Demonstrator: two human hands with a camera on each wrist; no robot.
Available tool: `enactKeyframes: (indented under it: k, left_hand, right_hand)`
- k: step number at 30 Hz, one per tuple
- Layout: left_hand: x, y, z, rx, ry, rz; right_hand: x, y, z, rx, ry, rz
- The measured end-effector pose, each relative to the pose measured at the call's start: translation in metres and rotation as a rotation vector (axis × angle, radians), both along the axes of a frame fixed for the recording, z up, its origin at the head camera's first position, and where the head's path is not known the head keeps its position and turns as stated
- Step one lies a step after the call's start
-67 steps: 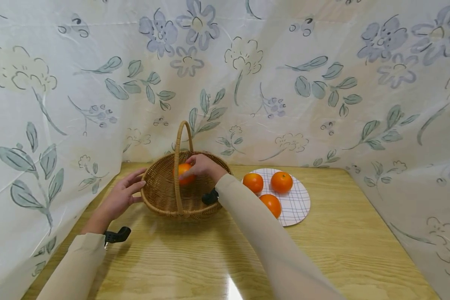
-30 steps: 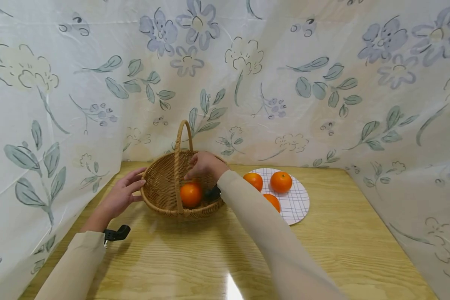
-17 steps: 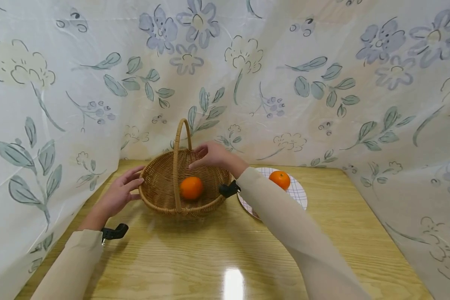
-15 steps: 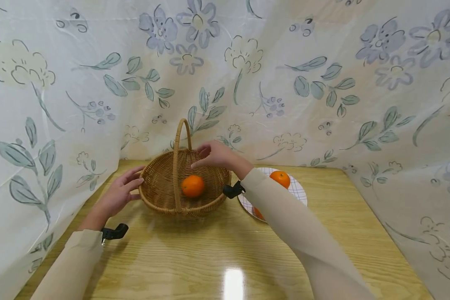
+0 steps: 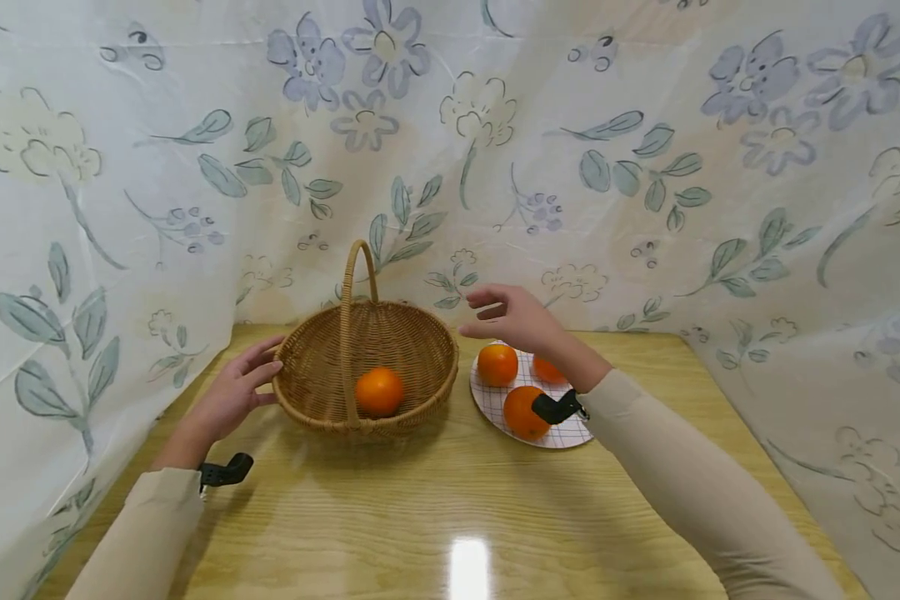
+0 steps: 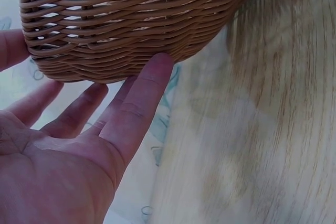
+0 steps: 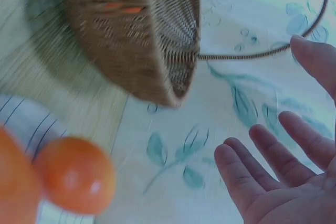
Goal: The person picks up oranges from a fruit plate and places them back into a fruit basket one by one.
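Observation:
A wicker basket (image 5: 420, 337) with a tall arched handle stands at the back left, one orange (image 5: 379, 392) lying inside. My left hand (image 5: 232, 396) touches the basket's left side; in the left wrist view its splayed, nearly straight fingers (image 6: 139, 108) rest against the woven wall. My right hand (image 5: 517, 323) hangs in the air right of the basket, holding nothing, fingers loosely extended. Below it, a round checked plate (image 5: 487, 404) bears three oranges: a left one (image 5: 498, 365), a front one (image 5: 523, 412) and a back one (image 5: 547, 370) partly covered by my wrist.
Both things stand on a light wooden table (image 5: 390, 517). Behind and at the sides hangs a flower-printed cloth (image 5: 450, 150), close behind the basket. A black wrist camera (image 5: 558, 407) overlaps the front orange in the head view.
My right hand has let go of an orange in the basket, risen out and moved right over the plate. The orange rolled a little inside. My left hand has stayed at the basket.

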State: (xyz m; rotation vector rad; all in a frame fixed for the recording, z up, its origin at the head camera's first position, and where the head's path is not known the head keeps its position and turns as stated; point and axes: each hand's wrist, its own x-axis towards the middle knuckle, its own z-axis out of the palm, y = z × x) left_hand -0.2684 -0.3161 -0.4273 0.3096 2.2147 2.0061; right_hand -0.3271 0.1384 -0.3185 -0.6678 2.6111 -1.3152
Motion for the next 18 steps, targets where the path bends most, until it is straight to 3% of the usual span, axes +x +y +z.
enactKeyframes:
  k: [9, 18]
  left_hand:
    - [0.000, 0.001, 0.001, -0.015, 0.000, 0.019]
    - [-0.005, 0.005, -0.002, 0.003, 0.009, 0.019]
  right_hand:
    - [0.013, 0.060, -0.026, -0.085, 0.026, -0.084]
    - [0.035, 0.097, -0.067, -0.136, 0.048, -0.144]
